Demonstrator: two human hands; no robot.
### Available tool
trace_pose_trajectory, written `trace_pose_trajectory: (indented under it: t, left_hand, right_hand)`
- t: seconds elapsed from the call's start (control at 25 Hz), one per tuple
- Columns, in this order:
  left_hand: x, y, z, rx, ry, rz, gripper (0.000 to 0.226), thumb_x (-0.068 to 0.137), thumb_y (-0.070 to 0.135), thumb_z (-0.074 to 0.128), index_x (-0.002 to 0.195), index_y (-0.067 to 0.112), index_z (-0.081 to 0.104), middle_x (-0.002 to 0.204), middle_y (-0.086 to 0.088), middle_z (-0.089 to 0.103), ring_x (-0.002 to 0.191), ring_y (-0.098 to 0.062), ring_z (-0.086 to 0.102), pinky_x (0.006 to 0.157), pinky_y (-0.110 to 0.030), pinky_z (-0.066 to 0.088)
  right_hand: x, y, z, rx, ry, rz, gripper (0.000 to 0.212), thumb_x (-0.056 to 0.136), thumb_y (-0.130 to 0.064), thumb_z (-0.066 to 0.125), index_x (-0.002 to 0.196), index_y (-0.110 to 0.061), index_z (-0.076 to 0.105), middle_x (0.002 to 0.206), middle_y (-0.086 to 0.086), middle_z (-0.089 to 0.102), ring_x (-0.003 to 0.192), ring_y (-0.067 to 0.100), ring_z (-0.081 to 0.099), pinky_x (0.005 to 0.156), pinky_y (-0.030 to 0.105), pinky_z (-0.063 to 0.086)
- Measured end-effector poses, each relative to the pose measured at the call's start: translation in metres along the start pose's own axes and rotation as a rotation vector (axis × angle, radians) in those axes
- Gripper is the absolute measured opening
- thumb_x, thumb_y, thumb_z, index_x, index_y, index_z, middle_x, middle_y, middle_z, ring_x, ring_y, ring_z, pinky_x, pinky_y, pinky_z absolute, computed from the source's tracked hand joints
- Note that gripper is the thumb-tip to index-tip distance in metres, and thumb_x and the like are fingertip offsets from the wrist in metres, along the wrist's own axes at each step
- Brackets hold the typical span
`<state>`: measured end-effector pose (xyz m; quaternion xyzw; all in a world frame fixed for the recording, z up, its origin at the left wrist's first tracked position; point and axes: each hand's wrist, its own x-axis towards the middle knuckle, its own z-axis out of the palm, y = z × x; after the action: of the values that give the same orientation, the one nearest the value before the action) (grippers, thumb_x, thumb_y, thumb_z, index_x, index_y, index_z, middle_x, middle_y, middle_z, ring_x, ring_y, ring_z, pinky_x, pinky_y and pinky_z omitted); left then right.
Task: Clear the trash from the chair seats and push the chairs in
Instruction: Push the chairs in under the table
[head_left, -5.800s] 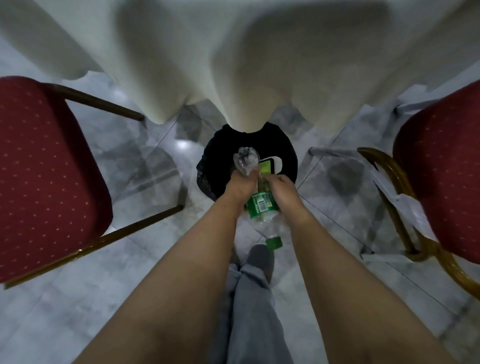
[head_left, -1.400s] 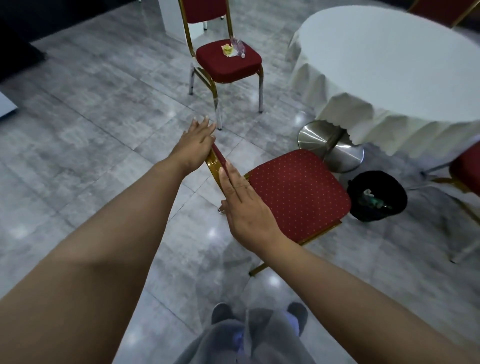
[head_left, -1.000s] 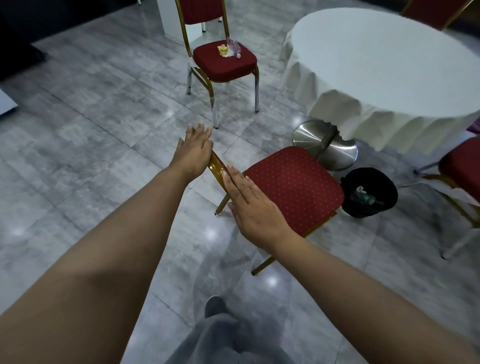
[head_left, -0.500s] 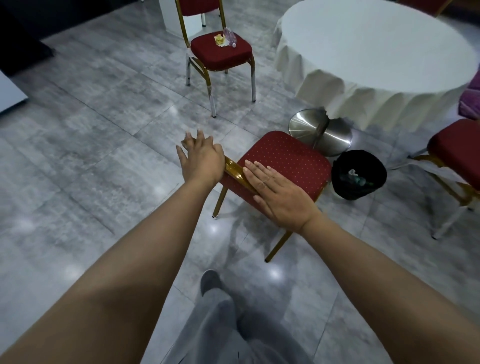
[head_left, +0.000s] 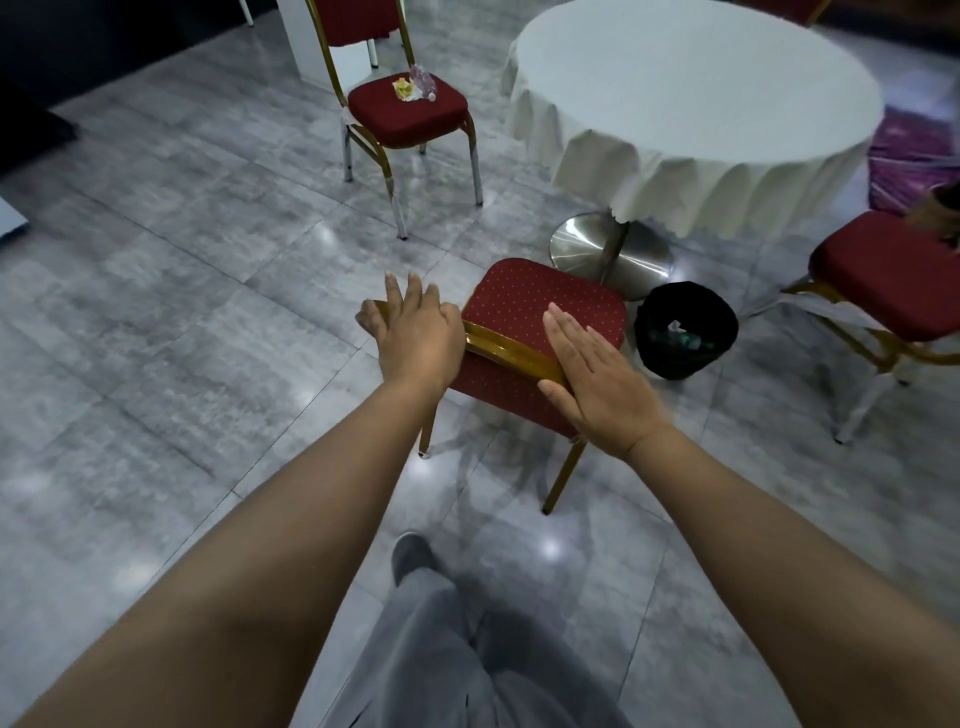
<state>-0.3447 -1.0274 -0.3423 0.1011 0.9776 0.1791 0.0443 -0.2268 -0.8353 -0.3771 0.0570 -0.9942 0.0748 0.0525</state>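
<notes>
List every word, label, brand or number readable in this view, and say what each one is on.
None can be read.
The trash in the black bin may carry labels, but it is too small and dark to read.
The clear bottle and yellow wrapper on the far chair seat are too small and blurred to show any text.

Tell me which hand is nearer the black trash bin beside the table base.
Right. The right hand rests on the chair back beside the black trash bin; the left hand sits at the far end.

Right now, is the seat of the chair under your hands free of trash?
Yes, the near chair's red seat is bare; the trash lies on the far chair.
</notes>
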Motion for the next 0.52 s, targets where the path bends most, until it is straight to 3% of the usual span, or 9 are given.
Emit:
trace_pose_trajectory:
  t: [0.24, 0.52]
  left_hand:
    - [0.005, -0.025, 0.001, -0.073, 0.022, 0.366, 0.050, 0.107, 0.032, 0.018, 0.157, 0.025, 0.015, 0.165, 0.002, 0.003, 0.151, -0.014, -0.009, 0.122, -0.036, -0.006]
    - [0.022, -0.020, 0.006, -0.124, 0.023, 0.380, 0.051, 0.107, 0.030, 0.021, 0.157, 0.020, 0.016, 0.165, 0.003, 0.008, 0.151, -0.012, -0.007, 0.123, -0.033, -0.002]
  right_hand:
    - [0.016, -0.029, 0.009, 0.188, 0.147, 0.400, 0.073, 0.098, -0.061, 0.009, 0.159, -0.022, 0.011, 0.168, 0.000, 0.005, 0.154, 0.012, 0.005, 0.125, 0.035, 0.001]
    - [0.030, -0.014, 0.012, 0.102, 0.187, 0.383, 0.070, 0.099, -0.054, 0.008, 0.158, -0.020, 0.020, 0.166, 0.001, 0.016, 0.154, 0.016, 0.010, 0.125, 0.039, 0.005]
